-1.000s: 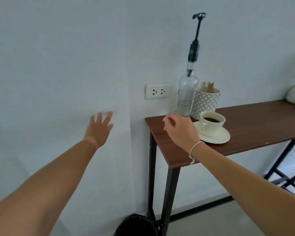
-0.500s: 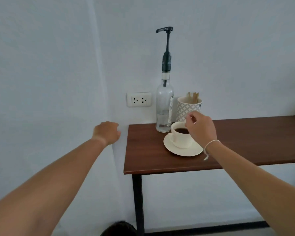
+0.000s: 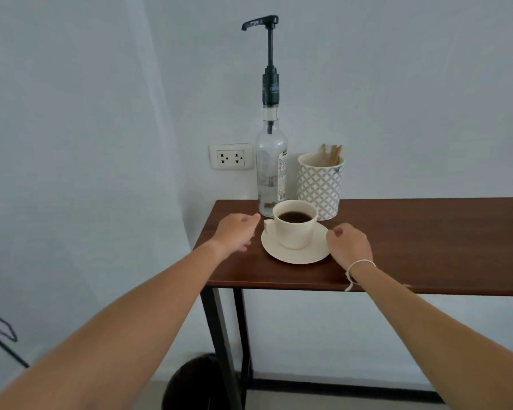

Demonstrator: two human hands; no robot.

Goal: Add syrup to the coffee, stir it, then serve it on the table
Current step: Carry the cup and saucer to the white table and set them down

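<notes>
A cream cup of black coffee [image 3: 293, 232] stands on a cream saucer [image 3: 294, 257] near the left end of a brown table [image 3: 427, 241]. Its handle points left. Right behind it is a clear glass syrup bottle [image 3: 271, 173] with a tall black pump; a little liquid shows at its bottom. My left hand [image 3: 236, 235] hovers just left of the cup, fingers loosely curled, holding nothing. My right hand [image 3: 349, 247] sits at the saucer's right rim, thumb close to the edge; whether it touches is unclear.
A patterned white holder [image 3: 319, 187] with wooden stir sticks [image 3: 331, 153] stands right of the bottle. A wall socket [image 3: 231, 157] is behind the table's left end. A dark round bin [image 3: 196, 383] sits on the floor by the black table legs.
My view has swung to face the table. My left hand came from the wall to the cup's left side. My right hand dropped from over the cup to the saucer's right rim.
</notes>
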